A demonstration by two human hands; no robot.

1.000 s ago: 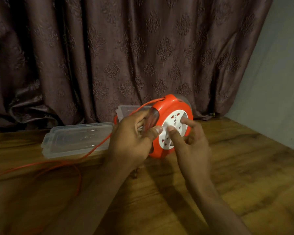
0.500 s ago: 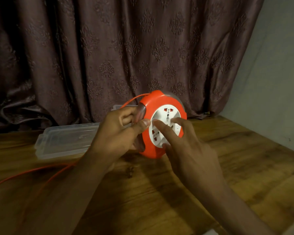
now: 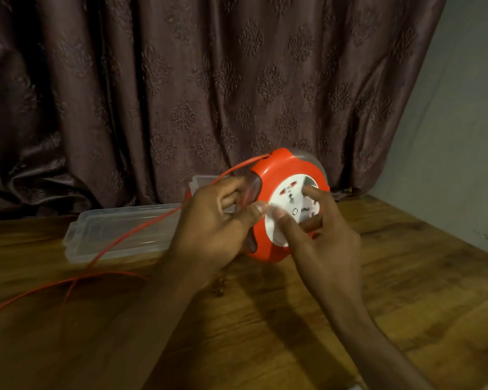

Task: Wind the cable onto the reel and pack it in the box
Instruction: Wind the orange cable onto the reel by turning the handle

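An orange cable reel (image 3: 276, 173) with a white socket face (image 3: 286, 202) stands on edge above the wooden table (image 3: 406, 277). My left hand (image 3: 214, 220) grips its left rim, thumb on the white face. My right hand (image 3: 321, 235) presses thumb and fingers on the white face. A thin orange cable (image 3: 135, 230) leaves the reel's top, slopes down to the left over a clear plastic lid and trails off the table's left side. A clear plastic box (image 3: 203, 181) shows partly behind my left hand.
A clear plastic lid (image 3: 96, 235) lies flat at the back left of the table. A dark patterned curtain (image 3: 209, 80) hangs behind; a grey wall (image 3: 462, 136) closes the right side. Loose cable loops (image 3: 76, 282) lie on the table's left part.
The white face has turned under my right hand's fingers, which shifted around it. The cable stretch to the left has lifted and now runs straighter over the lid.
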